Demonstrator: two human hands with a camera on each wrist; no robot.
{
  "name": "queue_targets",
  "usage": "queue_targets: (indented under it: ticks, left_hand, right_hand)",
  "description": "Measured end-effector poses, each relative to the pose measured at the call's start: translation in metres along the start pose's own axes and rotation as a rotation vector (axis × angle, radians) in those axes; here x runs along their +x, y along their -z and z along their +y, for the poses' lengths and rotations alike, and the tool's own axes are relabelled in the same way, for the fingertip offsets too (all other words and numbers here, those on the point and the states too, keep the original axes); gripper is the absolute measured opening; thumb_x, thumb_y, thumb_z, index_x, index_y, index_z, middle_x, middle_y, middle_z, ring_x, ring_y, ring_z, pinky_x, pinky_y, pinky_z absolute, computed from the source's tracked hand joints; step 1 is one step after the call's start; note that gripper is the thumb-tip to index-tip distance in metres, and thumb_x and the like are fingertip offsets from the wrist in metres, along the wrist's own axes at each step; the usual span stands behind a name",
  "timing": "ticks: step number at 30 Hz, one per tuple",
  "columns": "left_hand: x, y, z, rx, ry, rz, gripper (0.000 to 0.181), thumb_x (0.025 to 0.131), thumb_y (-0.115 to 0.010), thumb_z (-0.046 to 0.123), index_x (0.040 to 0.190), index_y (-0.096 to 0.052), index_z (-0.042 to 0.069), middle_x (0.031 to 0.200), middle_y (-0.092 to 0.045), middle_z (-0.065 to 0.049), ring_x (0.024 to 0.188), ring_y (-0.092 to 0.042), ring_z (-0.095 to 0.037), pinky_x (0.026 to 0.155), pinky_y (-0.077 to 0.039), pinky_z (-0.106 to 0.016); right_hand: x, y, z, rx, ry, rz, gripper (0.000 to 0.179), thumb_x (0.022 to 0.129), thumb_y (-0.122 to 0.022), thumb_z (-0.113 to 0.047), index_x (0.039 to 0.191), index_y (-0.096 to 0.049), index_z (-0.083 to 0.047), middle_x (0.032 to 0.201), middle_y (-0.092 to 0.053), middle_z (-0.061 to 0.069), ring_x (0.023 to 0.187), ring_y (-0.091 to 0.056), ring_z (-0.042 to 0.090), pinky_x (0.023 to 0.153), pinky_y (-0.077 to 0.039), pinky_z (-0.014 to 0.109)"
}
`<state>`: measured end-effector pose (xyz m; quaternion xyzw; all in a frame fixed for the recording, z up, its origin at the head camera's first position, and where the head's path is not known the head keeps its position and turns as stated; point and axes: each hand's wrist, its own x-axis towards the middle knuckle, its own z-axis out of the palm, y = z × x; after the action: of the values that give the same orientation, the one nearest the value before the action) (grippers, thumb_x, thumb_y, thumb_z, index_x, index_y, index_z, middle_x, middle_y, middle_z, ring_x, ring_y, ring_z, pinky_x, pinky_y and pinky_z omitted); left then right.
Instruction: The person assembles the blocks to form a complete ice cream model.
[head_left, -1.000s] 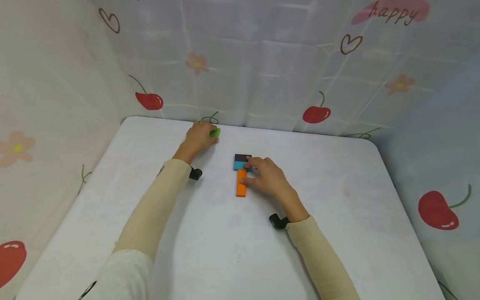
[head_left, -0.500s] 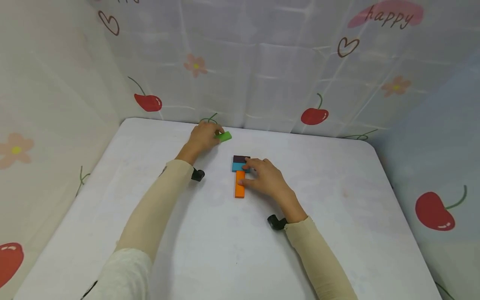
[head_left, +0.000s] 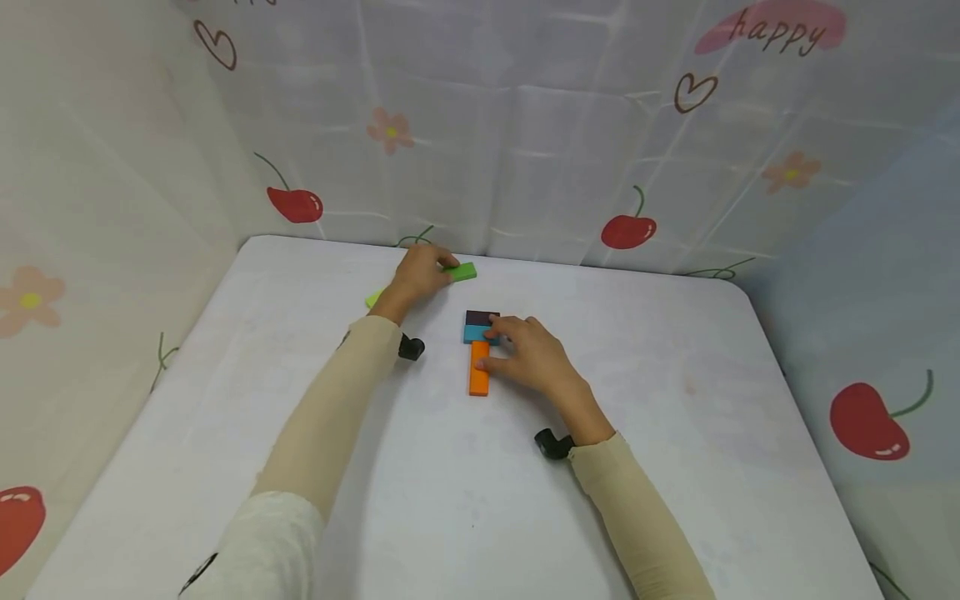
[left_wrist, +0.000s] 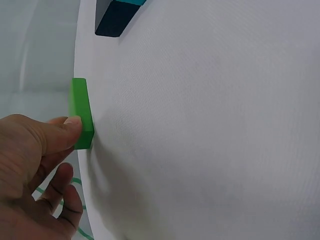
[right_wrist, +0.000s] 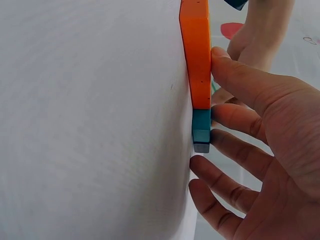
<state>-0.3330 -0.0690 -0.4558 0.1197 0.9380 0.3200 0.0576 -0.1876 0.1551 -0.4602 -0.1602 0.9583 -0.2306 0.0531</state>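
Left hand [head_left: 422, 271]: thumb and forefinger pinching a bright green, smooth oblong block [head_left: 465, 272] near the tabletop's far edge. Whether the block touches the surface cannot be told.

Lime-green piece [head_left: 373, 299]: partly hidden behind the left wrist; shape unclear.

Right hand [head_left: 536, 357]: digits loosely bent and spread, thumb on an orange oblong block [head_left: 479, 381], fingertips at a blue rectangular block [head_left: 473, 332] and a dark, near-black rectangular block [head_left: 477, 317].

Arrangement: dark and blue blocks side by side, touching; orange block's far end against the blue, forming a T. The green block lies beyond this group, apart from it.

Support: flat white tabletop [head_left: 427, 500].

Surround: pale hanging sheet [head_left: 525, 142] printed with red cherries, flowers and hearts.

Wear: beige sleeves [head_left: 330, 417] on both arms.
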Motion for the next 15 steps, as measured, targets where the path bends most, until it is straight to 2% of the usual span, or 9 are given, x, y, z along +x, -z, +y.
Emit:
queue_targets:
  ticks: [4,10,15]
  left_hand:
    - [0.000,0.001,0.004,0.022,-0.012,-0.013,0.028,0.092,-0.067,0.014,0.119,-0.071,0.017,0.128,-0.067,-0.003,0.127,-0.054,-0.023,0.112,-0.040,-0.042]
    - [0.001,0.002,0.006,0.027,0.012,-0.036,0.028,0.091,-0.069,0.016,0.118,-0.072,0.019,0.125,-0.068,-0.002,0.123,-0.055,-0.022,0.110,-0.041,-0.042]
    - [0.004,-0.003,0.012,0.011,-0.024,-0.067,0.027,0.089,-0.069,0.015,0.115,-0.073,0.019,0.122,-0.069,-0.003,0.121,-0.057,-0.022,0.109,-0.042,-0.041]
  right_hand:
    - [0.001,0.000,-0.001,-0.006,0.000,-0.001,0.058,0.079,-0.075,-0.058,0.127,-0.062,-0.028,0.142,-0.057,-0.009,0.120,-0.051,0.019,0.099,-0.049,0.042]
    - [0.002,0.000,-0.003,-0.015,0.003,-0.006,0.066,0.079,-0.075,-0.058,0.134,-0.059,-0.026,0.141,-0.058,-0.008,0.120,-0.052,0.020,0.100,-0.049,0.042]
    - [0.002,0.000,-0.001,-0.021,-0.009,-0.004,0.067,0.078,-0.075,-0.059,0.134,-0.059,-0.025,0.143,-0.057,-0.008,0.121,-0.052,0.020,0.099,-0.049,0.043]
